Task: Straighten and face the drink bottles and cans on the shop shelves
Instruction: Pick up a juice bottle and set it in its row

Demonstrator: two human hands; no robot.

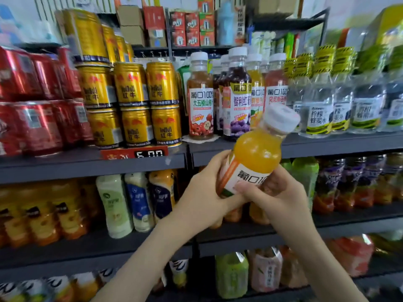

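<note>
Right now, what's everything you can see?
orange juice bottle: one, orange, white cap, tilted in both hands
gold cans: many, gold, upper shelf, left of middle
red cans: many, red, far left
juice bottles: several, mixed colours, upper shelf middle
clear bottles: several, yellow caps, upper shelf right
price tag: one, red, under gold cans
boxes: several, red and brown, top
lower bottles: many, mixed colours, lower shelves
left hand: one, grips held bottle
right hand: one, grips it too

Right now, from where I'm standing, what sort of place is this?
Most likely a small shop's drinks aisle: dark grey metal shelves hold rows of gold energy-drink cans and white-capped juice bottles, and a red price tag reading 5.00 sits on the shelf edge.
</note>
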